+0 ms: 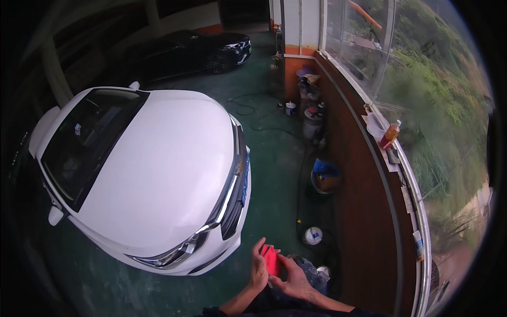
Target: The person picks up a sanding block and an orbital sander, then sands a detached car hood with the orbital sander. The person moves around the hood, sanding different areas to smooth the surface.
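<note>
Close to my body, a small red flat block [272, 261] with a dark upper edge is held between both hands. My left hand [258, 270] presses along its left side, the fingers pointing up. On the other side, my right hand [296, 277] grips it with thumb and fingers. Its exact kind I cannot make out. The white car [163, 164] stands to the left of my hands, its front bumper and headlight nearest to them.
A black car [190, 53] is parked farther back. Along the brown low wall [364, 211] at right stand a white-lidded can [313, 235], a bucket [320, 185] with blue lining and a grey drum [312, 124]. An orange bottle [390, 136] sits on the window sill. Hoses cross the green floor.
</note>
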`<state>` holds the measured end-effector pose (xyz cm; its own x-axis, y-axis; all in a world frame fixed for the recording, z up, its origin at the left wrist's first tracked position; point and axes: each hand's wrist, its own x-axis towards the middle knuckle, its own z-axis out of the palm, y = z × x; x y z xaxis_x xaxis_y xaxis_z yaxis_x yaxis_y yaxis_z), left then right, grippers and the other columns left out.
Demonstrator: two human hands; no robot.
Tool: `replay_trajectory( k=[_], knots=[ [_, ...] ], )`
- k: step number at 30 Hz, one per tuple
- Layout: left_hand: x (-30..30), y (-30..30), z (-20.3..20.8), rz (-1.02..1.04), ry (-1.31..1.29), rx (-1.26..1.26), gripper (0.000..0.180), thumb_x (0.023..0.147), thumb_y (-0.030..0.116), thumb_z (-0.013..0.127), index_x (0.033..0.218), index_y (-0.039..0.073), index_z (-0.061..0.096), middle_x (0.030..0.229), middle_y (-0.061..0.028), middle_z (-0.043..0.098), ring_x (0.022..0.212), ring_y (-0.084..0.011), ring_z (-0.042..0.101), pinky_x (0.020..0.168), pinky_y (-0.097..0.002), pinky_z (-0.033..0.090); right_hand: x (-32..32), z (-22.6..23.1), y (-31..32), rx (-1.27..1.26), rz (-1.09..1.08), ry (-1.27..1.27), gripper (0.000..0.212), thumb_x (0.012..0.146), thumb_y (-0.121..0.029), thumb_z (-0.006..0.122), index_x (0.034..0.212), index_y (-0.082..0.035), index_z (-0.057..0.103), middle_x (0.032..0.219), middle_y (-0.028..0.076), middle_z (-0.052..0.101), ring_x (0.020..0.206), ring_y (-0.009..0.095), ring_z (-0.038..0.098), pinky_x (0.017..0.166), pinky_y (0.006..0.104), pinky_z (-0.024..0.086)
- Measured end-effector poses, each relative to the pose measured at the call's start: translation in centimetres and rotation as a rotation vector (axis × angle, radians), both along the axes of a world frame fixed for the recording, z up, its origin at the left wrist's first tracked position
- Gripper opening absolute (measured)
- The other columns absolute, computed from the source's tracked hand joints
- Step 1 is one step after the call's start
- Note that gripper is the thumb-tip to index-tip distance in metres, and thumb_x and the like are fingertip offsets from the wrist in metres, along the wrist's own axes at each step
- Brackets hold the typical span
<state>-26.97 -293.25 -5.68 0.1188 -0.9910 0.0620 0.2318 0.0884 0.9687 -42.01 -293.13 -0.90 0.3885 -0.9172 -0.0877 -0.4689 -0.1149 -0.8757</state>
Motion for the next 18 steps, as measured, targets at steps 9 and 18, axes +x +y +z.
replay_trajectory(
  k=[9,18],
  knots=[
    [1.3,-32.4,-1.6,-0.002,0.057,0.017,0.080,0.106,0.066,0.027,0.156,0.004,0.034,0.134,-0.0162,0.054,0.123,-0.0283,0.061,0.110,-0.0439,0.047,0.4,-2.4,-33.3,0.113,0.078,-0.145,0.083,0.088,-0.037,0.079,0.151,0.004,0.043,0.139,0.026,0.057,0.129,0.037,0.059,0.109,0.0434,0.048],
    [2.0,-61.5,-0.4,0.047,0.160,0.129,0.080,0.105,0.068,0.029,0.154,0.005,0.037,0.134,-0.0174,0.055,0.129,-0.0301,0.058,0.111,-0.0460,0.047,1.8,0.0,-64.6,0.370,0.148,-0.083,0.092,0.090,-0.045,0.079,0.153,0.007,0.036,0.139,0.030,0.058,0.125,0.038,0.064,0.103,0.0435,0.054]
  ],
)
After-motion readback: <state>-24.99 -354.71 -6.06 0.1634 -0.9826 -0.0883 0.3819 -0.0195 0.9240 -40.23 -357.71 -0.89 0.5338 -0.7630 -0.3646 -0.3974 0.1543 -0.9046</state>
